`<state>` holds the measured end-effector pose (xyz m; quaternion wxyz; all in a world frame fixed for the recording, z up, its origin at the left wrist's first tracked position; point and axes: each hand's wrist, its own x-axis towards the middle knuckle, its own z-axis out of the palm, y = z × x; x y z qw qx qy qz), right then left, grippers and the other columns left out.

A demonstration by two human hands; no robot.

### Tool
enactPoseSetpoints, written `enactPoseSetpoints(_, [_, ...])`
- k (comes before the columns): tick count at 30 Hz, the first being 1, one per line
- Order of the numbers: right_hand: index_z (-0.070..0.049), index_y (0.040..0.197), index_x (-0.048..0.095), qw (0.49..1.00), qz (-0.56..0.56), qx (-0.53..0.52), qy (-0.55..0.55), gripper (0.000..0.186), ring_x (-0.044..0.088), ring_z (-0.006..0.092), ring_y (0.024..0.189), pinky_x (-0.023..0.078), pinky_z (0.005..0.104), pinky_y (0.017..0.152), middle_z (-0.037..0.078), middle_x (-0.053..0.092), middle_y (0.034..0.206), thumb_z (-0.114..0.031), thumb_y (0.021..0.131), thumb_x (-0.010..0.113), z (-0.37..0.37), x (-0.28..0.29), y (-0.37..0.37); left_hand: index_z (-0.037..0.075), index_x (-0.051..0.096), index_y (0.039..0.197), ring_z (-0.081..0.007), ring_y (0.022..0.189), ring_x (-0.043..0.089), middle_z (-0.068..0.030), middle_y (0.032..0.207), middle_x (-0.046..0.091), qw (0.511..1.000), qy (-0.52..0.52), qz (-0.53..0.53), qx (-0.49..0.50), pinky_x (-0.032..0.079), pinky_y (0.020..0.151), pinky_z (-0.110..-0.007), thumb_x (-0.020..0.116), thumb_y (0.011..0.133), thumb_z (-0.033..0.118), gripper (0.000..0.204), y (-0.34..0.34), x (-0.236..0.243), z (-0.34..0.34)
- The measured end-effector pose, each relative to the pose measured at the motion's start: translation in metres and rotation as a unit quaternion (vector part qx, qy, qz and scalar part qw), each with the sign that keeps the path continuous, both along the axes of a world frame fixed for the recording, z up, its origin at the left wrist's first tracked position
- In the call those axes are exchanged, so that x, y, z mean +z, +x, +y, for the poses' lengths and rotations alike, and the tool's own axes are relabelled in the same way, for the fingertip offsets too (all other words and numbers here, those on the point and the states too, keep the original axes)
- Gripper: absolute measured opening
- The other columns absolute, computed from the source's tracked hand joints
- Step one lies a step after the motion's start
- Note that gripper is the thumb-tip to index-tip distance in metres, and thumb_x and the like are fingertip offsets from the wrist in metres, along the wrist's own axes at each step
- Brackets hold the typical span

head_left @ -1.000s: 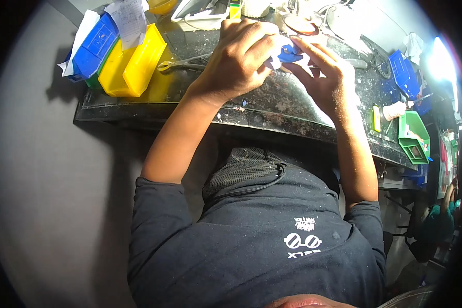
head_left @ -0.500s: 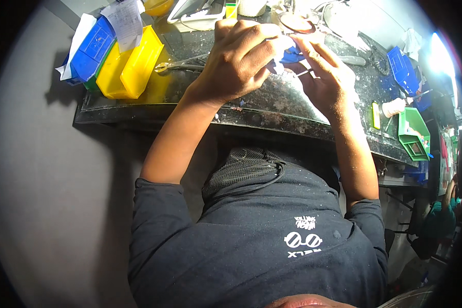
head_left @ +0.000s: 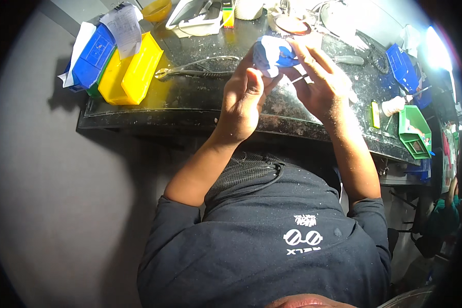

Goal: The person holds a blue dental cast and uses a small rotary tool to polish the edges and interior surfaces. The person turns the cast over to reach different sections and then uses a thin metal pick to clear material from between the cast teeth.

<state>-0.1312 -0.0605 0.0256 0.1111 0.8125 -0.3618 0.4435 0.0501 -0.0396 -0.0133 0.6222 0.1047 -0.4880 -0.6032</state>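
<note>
Above the front edge of the black worktop [head_left: 187, 95], my left hand [head_left: 244, 100] cups a lumpy white-and-blue object [head_left: 272, 55] from below, palm turned inward and thumb raised. My right hand [head_left: 321, 84] holds the same object from the right, with index finger and other fingers bent over its blue side. A thin light stick-like thing shows among my right fingers; I cannot make out what it is. Pliers-like metal tools [head_left: 179, 72] lie left of my hands, and a grey-handled tool [head_left: 349, 60] lies behind my right hand.
Blue [head_left: 92, 59] and yellow [head_left: 134, 72] bins sit left. A white tray [head_left: 177, 26], yellow bowl [head_left: 156, 7] and copper-coloured dish [head_left: 292, 25] are at the back. A blue bin [head_left: 403, 66], green bin [head_left: 415, 138] and lamp [head_left: 439, 49] are right. Another person [head_left: 441, 218] is at far right.
My left hand has turned palm-inward and moved slightly right and down, uncovering more of the white-and-blue object. The view has shifted slightly.
</note>
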Motion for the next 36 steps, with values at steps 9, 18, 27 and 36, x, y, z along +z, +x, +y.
enactPoseSetpoints(9, [-0.004, 0.14, 0.061, 0.995, 0.003, 0.075, 0.061, 0.066, 0.069, 0.0368, 0.106, 0.057, 0.0409, 0.091, 0.017, 0.066, 0.121, -0.02, 0.08, 0.084, 0.01, 0.011, 0.004, 0.0, 0.027, 0.16, -0.0261, 0.135, 0.053, -0.0159, 0.147, 0.051, 0.996, 0.02, 0.088, -0.015, 0.042, 0.118, -0.045, 0.049, 0.112, 0.028, 0.06, -0.002, -0.005, 0.001])
enactPoseSetpoints(18, [0.002, 0.13, 0.068, 0.985, -0.016, 0.078, 0.156, 0.061, 0.072, 0.0313, 0.099, 0.056, 0.0372, 0.088, 0.02, 0.071, 0.111, -0.033, 0.084, 0.086, 0.013, 0.026, 0.007, -0.004, 0.035, 0.152, -0.0201, 0.134, 0.052, -0.0149, 0.145, 0.053, 0.998, 0.04, 0.038, 0.02, 0.039, 0.117, -0.035, 0.053, 0.109, 0.024, 0.055, -0.001, -0.009, 0.007])
enactPoseSetpoints(27, [0.002, 0.126, 0.071, 0.978, -0.043, 0.127, 0.162, 0.059, 0.057, 0.0108, 0.069, 0.047, 0.0262, 0.061, 0.008, 0.07, 0.097, -0.029, 0.081, 0.091, 0.006, 0.023, 0.0, -0.009, 0.021, 0.161, -0.0204, 0.14, 0.045, -0.0171, 0.153, 0.048, 0.998, -0.016, 0.003, 0.061, 0.033, 0.12, -0.034, 0.058, 0.108, 0.031, 0.076, -0.001, -0.014, 0.004])
enactPoseSetpoints(36, [-0.001, 0.132, 0.069, 0.96, -0.073, 0.111, 0.247, 0.059, 0.07, 0.0234, 0.101, 0.055, 0.0333, 0.086, 0.018, 0.073, 0.115, -0.026, 0.083, 0.087, 0.016, 0.027, 0.002, -0.009, 0.023, 0.161, -0.0195, 0.14, 0.046, -0.018, 0.153, 0.049, 0.989, -0.063, -0.069, 0.117, 0.032, 0.12, -0.034, 0.058, 0.108, 0.03, 0.074, 0.0, -0.017, 0.001])
